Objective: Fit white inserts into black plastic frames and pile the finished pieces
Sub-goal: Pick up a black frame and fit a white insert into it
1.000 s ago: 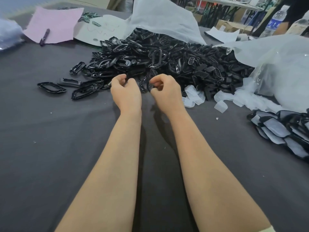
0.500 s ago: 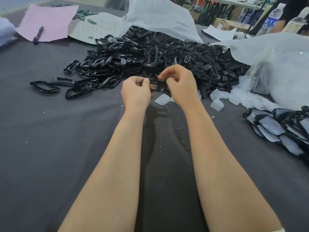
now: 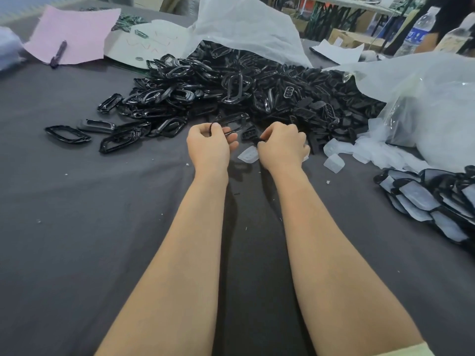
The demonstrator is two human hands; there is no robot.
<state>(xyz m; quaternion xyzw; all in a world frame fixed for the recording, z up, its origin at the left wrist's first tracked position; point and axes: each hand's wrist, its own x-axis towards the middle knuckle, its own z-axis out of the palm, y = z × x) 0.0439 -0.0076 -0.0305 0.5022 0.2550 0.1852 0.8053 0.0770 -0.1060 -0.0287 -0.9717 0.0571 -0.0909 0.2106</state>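
A table under dark grey cloth fills the view. Across its far half sprawls a heap of black frames, spilling from under a clear plastic bag. At the right edge lies the pile of finished pieces, white faces showing. A pink sheet lies far left with a pen on it. Loose white inserts lie beside the bag. At the heap's near edge, the left hand curls its fingers round a thin frame. The right hand, just beside it, is curled and pinches a small black part. One insert lies on the cloth between them.
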